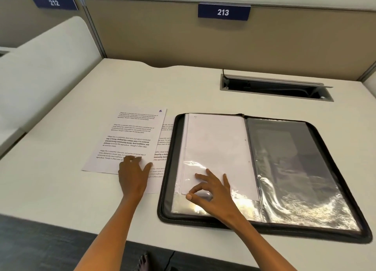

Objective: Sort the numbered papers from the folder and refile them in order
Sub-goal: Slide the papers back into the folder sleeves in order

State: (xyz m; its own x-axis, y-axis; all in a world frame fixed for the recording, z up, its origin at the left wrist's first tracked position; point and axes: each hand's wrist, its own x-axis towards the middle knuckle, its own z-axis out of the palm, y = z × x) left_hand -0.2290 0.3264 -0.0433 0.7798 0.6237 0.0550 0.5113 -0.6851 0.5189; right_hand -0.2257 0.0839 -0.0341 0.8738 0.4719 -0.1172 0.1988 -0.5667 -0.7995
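A black zip folder (335,169) lies open on the white desk, its clear plastic sleeves showing. A white sheet (217,144) sits face down in the left sleeve. My right hand (211,191) rests on the lower part of that sleeve, fingers spread, thumb and forefinger nearly meeting. To the folder's left lie printed papers: the top sheet (132,136) bears a handwritten number in blue at its upper right, and another sheet (160,163) lies under it, partly tucked beneath the folder. My left hand (133,173) presses flat on the top sheet's lower edge.
The desk (61,189) has an open cable tray (274,87) at the back right. A beige partition with number plates 212 (54,2) and 213 (223,12) rises behind. A white side panel (40,67) stands at the left. Dark floor lies below the desk's front edge.
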